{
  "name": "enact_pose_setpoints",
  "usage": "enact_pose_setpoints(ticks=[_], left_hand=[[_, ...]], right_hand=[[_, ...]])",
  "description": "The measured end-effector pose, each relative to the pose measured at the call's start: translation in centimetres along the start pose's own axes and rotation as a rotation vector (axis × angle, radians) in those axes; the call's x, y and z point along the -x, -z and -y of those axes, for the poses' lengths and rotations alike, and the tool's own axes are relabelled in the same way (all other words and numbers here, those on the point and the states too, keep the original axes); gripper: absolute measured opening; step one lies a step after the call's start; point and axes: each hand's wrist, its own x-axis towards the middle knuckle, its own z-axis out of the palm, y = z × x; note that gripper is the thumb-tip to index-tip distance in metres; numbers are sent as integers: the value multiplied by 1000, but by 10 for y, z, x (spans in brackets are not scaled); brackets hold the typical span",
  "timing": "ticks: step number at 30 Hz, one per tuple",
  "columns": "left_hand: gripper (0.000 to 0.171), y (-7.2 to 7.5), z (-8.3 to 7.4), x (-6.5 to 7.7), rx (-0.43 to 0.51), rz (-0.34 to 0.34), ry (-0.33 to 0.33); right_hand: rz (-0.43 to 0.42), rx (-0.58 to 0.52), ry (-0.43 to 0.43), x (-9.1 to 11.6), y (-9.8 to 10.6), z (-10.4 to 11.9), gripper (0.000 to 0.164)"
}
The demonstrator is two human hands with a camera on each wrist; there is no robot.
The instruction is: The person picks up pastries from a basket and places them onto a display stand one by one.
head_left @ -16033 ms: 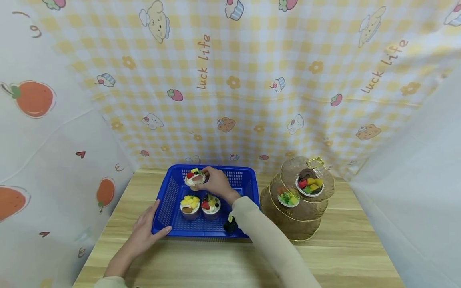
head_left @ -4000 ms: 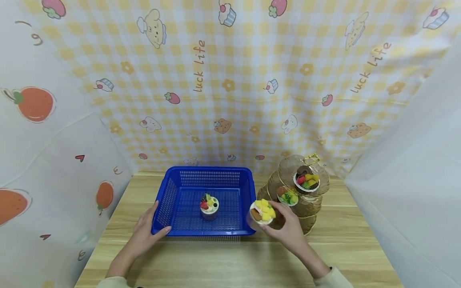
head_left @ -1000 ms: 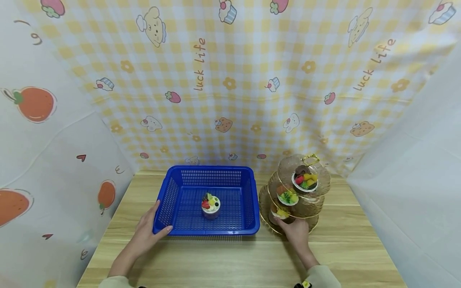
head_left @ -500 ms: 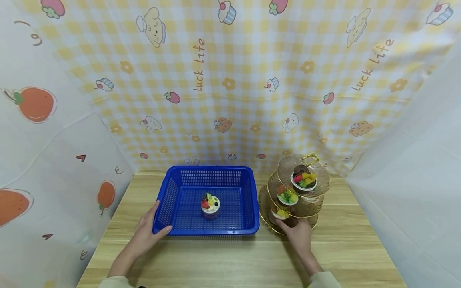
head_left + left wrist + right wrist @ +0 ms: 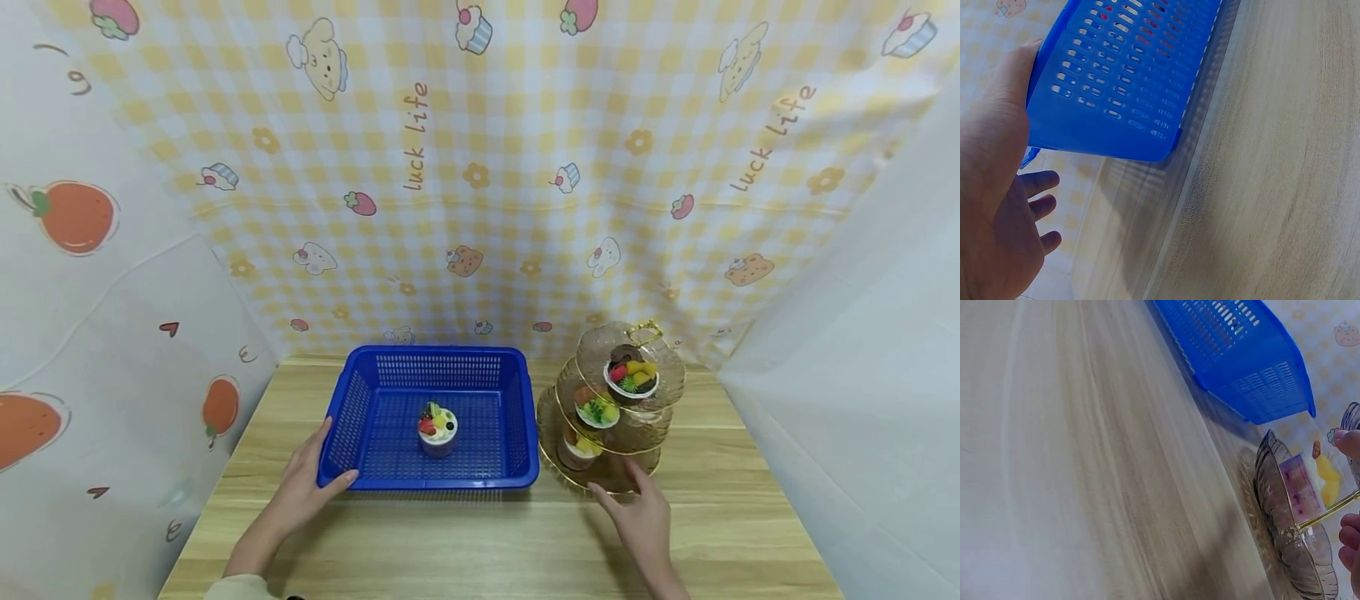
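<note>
My left hand (image 5: 303,475) holds the front left corner of the blue plastic basket (image 5: 468,483), thumb at the front rim. In the left wrist view its other visible fingers (image 5: 1041,206) hang free. Inside the basket stands a dessert cup (image 5: 437,435) topped with cream and mixed fruit. My right hand (image 5: 641,512) is at the front of the three-tier gold-rimmed stand (image 5: 667,433), fingers spread and holding nothing. On the bottom tier stands a dessert cup with yellow fruit pieces (image 5: 577,452), apart from the hand and partly hidden by the tier above.
On the top tier sits a chocolate fruit cake (image 5: 630,379); a fruit-topped pastry (image 5: 597,410) is on the middle tier. A gold handle (image 5: 645,332) crowns the stand. The wooden table (image 5: 450,550) reaches back to a checked curtain (image 5: 480,217), with white sheets on both sides.
My right hand has let go of the yellow-fruit dessert cup and drawn back to the front right. Earlier it carried that cup from the basket to the stand. The left hand stays at the basket.
</note>
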Motion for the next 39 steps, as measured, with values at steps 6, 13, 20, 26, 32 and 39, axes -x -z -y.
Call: enact_pose_setpoints(ticks=[6,13,20,26,32,39], left_hand=[[101,0,0,0,-3,-3,-2],[101,-2,1,1,4,1,0],[101,-1,1,1,7,2,8],[101,0,1,0,12,-3,0],[100,-1,0,1,28,-14,-13],[100,-1,0,1,25,-13,-11]], right_hand=[[27,17,-20,6,7,8,60],[29,-105,66,1,9,29,52],[116,-339,233,-17,1,59,48],[266,-364,324,-38,-10,86,49],[430,-282,384,-58,-30,107,55],[564,-199,462,-76,-55,135,61]])
